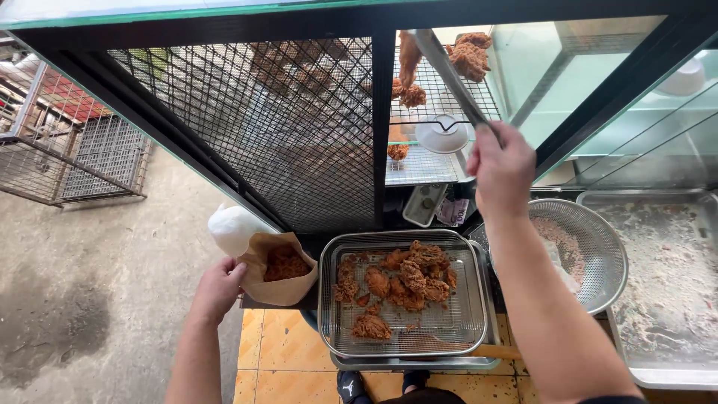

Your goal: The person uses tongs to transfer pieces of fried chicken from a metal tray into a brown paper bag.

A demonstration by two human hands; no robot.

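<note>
Tongs (449, 75) gripped in right hand (499, 168) reach the display rack; left hand (218, 288) holds open paper bag (278, 269). Risk: a loosely pinched chicken piece (407, 60) could drop before reaching it.

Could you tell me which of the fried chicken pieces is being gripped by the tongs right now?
The long piece hanging at the top of the display case: the right hand holds the tongs beside it. The others lie loose on racks or the tray.
</note>
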